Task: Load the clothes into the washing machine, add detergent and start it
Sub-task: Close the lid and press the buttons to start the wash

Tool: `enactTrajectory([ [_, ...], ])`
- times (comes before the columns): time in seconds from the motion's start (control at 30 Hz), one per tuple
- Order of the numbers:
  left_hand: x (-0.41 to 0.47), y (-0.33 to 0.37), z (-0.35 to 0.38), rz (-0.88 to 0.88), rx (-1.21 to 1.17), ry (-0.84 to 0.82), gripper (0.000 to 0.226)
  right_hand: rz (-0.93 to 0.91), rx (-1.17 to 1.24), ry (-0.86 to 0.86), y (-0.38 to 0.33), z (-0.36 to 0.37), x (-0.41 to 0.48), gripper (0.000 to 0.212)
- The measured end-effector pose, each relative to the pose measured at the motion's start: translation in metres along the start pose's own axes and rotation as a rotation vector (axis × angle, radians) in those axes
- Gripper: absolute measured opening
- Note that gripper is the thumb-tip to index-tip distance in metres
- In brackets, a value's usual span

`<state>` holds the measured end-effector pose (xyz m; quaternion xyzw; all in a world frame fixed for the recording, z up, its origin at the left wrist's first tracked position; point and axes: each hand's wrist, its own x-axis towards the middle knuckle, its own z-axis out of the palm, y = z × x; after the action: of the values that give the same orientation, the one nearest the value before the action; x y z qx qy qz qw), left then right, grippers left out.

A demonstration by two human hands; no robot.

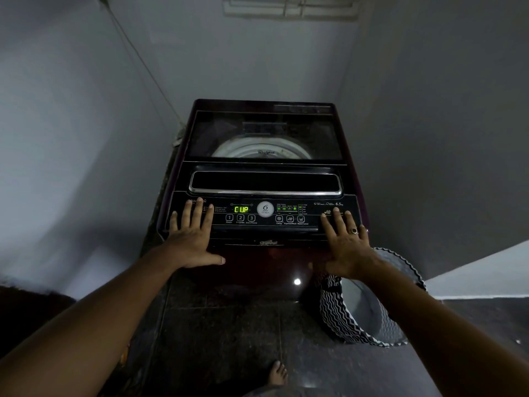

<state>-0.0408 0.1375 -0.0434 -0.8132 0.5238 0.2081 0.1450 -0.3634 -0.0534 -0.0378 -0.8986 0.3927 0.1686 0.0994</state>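
— Maroon washer [263,179] is sitting in the corner, glass lid [263,133] lying shut. Hands?
— Both are lying flat, holding nothing. The left hand [191,239] is resting on the left end of the panel [266,226], fingers spread, thumb sticking out along the front edge. The right hand [347,242] is doing the same on the right end, ring [354,230] showing.
— Why there?
— Probably bracing or waiting. The display [241,209] is glowing "CUP", so I'm guessing it's asking for detergent.
— Start button?
— Start/Pause [251,218] is sitting between the hands, nearer the left fingers, neither hand touching it.
— Clothes?
— Can't tell, the glass is only showing the drum rim [257,147]. The basket [400,282] is sitting on the floor [229,325] beside the washer, below the right forearm.
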Motion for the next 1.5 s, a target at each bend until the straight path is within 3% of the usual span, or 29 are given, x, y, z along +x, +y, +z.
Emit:
enactTrajectory([
  [1.5,-0.0031,0.0030,0.0008,-0.014,-0.002,0.031,0.145,0.002,0.005,0.005,0.0003,0.0018,0.0011,0.135],
])
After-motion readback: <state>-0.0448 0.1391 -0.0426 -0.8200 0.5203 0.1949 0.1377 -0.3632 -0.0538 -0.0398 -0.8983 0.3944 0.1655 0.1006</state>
